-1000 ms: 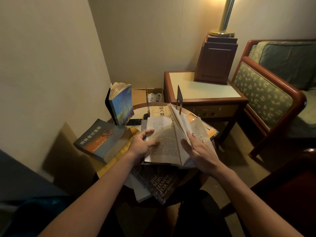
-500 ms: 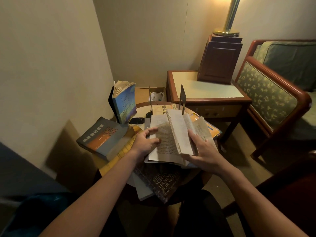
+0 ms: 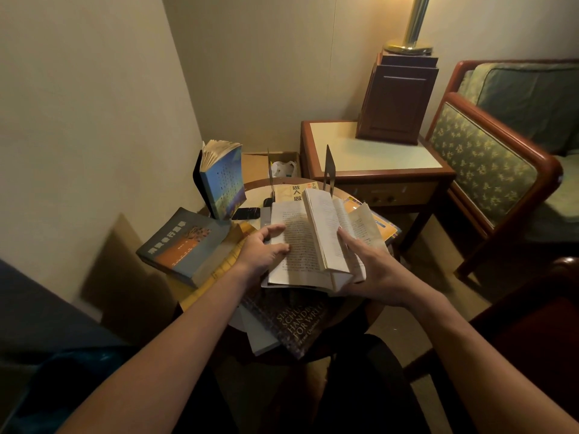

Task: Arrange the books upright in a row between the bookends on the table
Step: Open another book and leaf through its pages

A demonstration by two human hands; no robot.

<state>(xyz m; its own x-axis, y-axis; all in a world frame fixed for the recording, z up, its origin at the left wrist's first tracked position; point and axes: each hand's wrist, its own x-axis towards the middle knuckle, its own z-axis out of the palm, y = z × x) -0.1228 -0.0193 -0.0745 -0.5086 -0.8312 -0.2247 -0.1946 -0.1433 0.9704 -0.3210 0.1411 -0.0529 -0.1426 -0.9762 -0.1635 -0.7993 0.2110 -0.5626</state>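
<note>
An open book (image 3: pixel 293 245) lies on top of other books on the small round table (image 3: pixel 254 188). My left hand (image 3: pixel 261 250) rests flat on its left page. With straight fingers, my right hand (image 3: pixel 372 267) props a thick block of pages (image 3: pixel 322 228) that stands nearly upright. Behind the book rise two thin metal bookends (image 3: pixel 270 170) (image 3: pixel 329 166), and a yellow book (image 3: pixel 296 192) lies flat between them. A blue book (image 3: pixel 224 180) stands upright at the left. A grey and orange book (image 3: pixel 185 242) and a dark handbook (image 3: pixel 294 324) lie flat.
A black phone (image 3: pixel 246 213) lies by the blue book. A wooden side table (image 3: pixel 376 158) with a lamp base (image 3: pixel 396 101) stands behind right, next to an armchair (image 3: pixel 501 158). A cardboard box (image 3: pixel 260 166) sits on the floor behind. A wall is close on the left.
The block of pages under my right hand has swung up and leftward over the open book. My left hand has stayed on the left page.
</note>
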